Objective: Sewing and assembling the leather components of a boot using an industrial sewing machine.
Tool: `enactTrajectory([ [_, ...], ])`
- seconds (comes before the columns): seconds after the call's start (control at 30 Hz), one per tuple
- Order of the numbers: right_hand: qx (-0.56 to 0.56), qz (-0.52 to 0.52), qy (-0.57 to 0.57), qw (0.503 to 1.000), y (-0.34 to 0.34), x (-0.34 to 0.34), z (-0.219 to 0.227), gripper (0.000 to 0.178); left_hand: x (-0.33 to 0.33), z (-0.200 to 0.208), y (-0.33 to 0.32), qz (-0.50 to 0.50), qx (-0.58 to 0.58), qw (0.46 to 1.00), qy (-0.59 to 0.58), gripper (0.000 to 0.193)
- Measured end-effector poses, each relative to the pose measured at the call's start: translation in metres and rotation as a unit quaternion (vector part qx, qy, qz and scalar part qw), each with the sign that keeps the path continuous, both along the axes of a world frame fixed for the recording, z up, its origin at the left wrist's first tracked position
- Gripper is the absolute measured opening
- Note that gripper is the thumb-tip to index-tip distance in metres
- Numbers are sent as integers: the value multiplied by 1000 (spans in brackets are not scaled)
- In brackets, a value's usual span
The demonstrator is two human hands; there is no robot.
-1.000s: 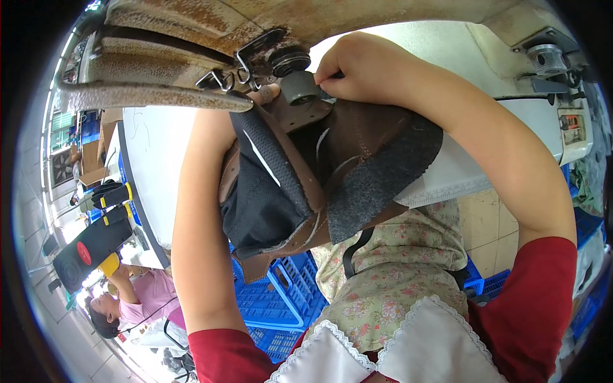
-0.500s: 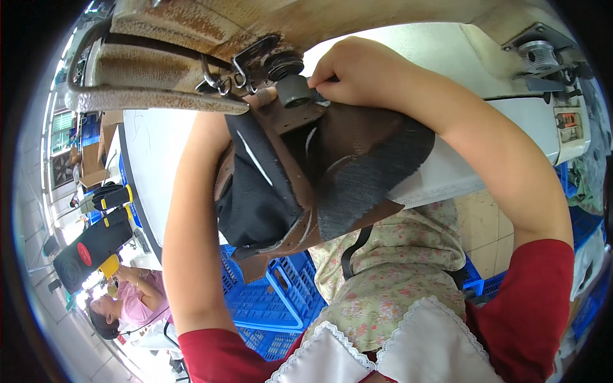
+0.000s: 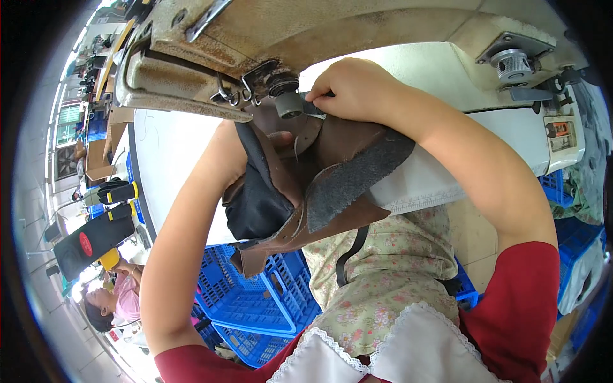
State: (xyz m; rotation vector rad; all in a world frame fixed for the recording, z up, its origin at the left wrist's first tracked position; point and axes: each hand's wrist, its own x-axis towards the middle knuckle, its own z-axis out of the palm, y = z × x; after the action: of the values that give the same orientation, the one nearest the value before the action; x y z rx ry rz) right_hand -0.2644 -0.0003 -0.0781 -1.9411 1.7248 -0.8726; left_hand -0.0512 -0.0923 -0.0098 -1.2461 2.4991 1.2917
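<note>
A brown leather shoe upper (image 3: 332, 191) with black lining and a dark grey flap hangs under the head of a worn beige sewing machine (image 3: 268, 45). My right hand (image 3: 351, 89) pinches the upper's edge right beside the small grey roller foot (image 3: 288, 104). My left hand (image 3: 233, 150) grips the same piece from the left; its fingers are mostly hidden behind the black lining, with only a fingertip showing near the middle of the leather.
The white machine table (image 3: 166, 159) stretches to the left. A blue plastic crate (image 3: 262, 306) stands below by my lap, more blue crates at the right edge. Another person (image 3: 115, 300) sits at the lower left, beside a black machine with yellow parts (image 3: 96, 223).
The machine head and the shoe upper sit slightly lower in the picture as my head shifted. Both hands stay on the upper at the roller foot.
</note>
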Motion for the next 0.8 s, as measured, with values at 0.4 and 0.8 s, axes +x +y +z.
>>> enactTrajectory([
  [0.4,96,37,40,994,7,1,18,26,6,2,18,31,-185,976,-113,40],
  [0.8,47,9,89,995,14,4,9,22,24,-47,-14,-31,-295,948,-114,51],
])
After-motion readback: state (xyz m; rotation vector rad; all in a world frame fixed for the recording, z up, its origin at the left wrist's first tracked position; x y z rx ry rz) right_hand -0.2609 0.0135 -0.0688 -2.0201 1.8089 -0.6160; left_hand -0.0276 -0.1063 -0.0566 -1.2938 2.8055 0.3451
